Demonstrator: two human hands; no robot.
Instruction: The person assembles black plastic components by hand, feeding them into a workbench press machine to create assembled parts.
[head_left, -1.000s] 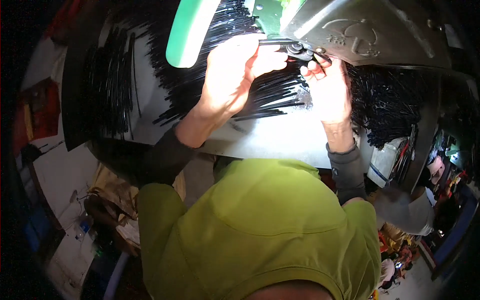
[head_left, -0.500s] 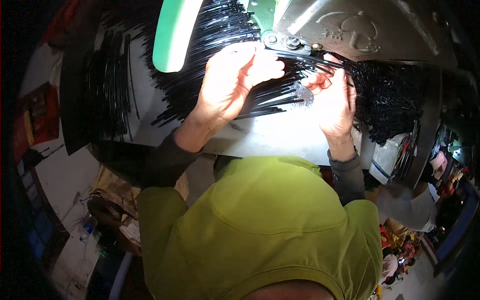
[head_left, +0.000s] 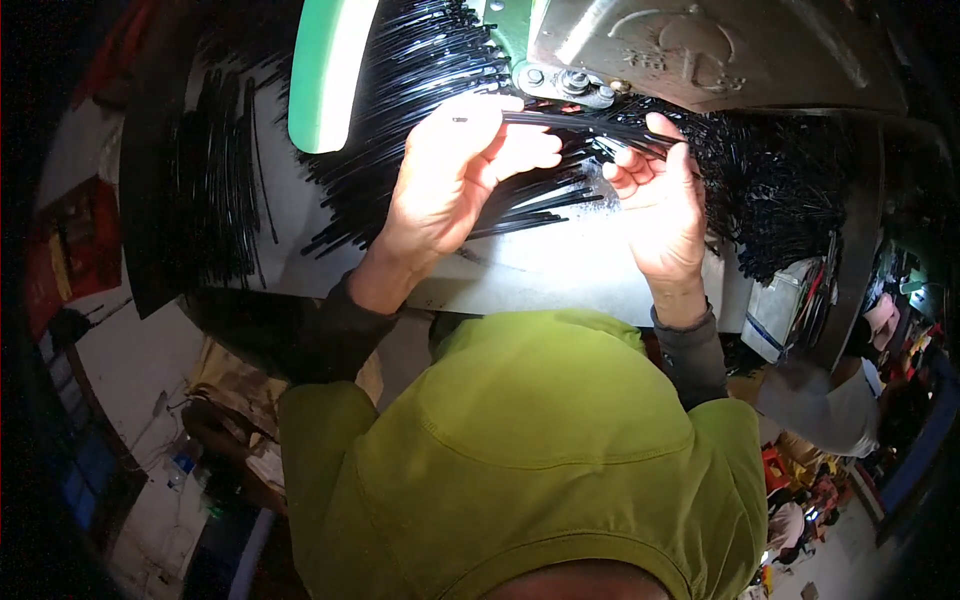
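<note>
A few thin black rods stretch sideways between my two hands, above the metal worktable. My left hand pinches them at the left end between thumb and finger, and a short tip pokes out past the thumb. At the other end, my right hand holds them with thumb and fingertips, its palm turned up. Beneath and beyond my left hand spreads a thick pile of similar rods. A tangled heap of black rods lies to the right of my right hand. Glare hides the exact number held.
Straight ahead stands a machine with a metal cover and a bolted green bracket. A green-and-white curved bar hangs over the pile. More rods lie far left. A white container sits at the right edge.
Both hands have shifted slightly, the left one a little left, and the held rods have moved a bit away from the bolted bracket. The whole view has tilted slightly.
</note>
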